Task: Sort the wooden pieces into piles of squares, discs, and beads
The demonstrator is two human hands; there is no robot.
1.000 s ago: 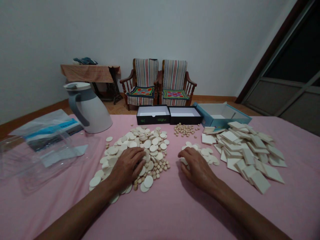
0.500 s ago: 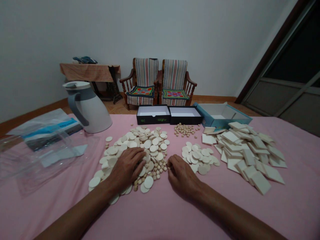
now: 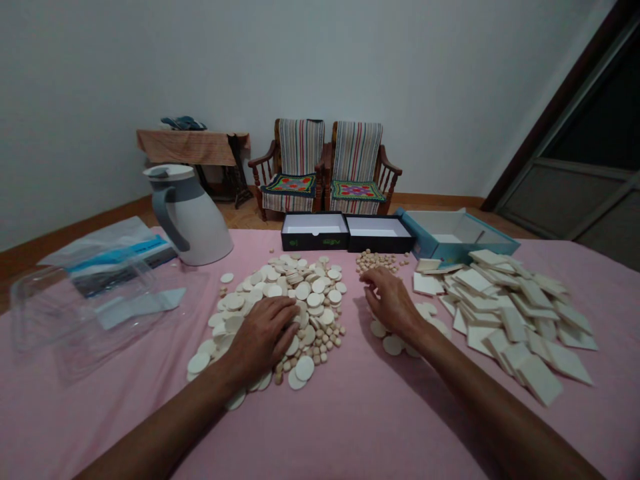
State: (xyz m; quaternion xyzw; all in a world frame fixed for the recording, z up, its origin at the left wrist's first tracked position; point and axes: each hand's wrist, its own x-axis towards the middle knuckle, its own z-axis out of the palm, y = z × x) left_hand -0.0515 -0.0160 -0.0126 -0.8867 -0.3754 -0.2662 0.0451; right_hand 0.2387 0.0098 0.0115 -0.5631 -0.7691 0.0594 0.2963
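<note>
A large heap of pale round discs [image 3: 235,303] spreads over the pink cloth, with small wooden beads [image 3: 320,341] along its right side. On this heap rests my left hand [image 3: 265,333], fingers spread over the discs, holding nothing visible. My right hand [image 3: 391,300] hovers above the smaller disc pile [image 3: 394,345], partly covering it. Its fingers are bent, their tips near the front of the small bead pile [image 3: 373,260]; whether they hold a bead is too small to tell.
Square pale tiles [image 3: 515,313] lie heaped at the right, before a blue box [image 3: 430,250]. Two black boxes [image 3: 315,240] stand at the back. A white-grey jug [image 3: 200,230] and clear plastic packaging [image 3: 100,300] are at the left.
My right hand has moved from the beads beside the large heap, forward and right, to the small bead pile. My left hand stays on the discs. The view has shifted slightly.
</note>
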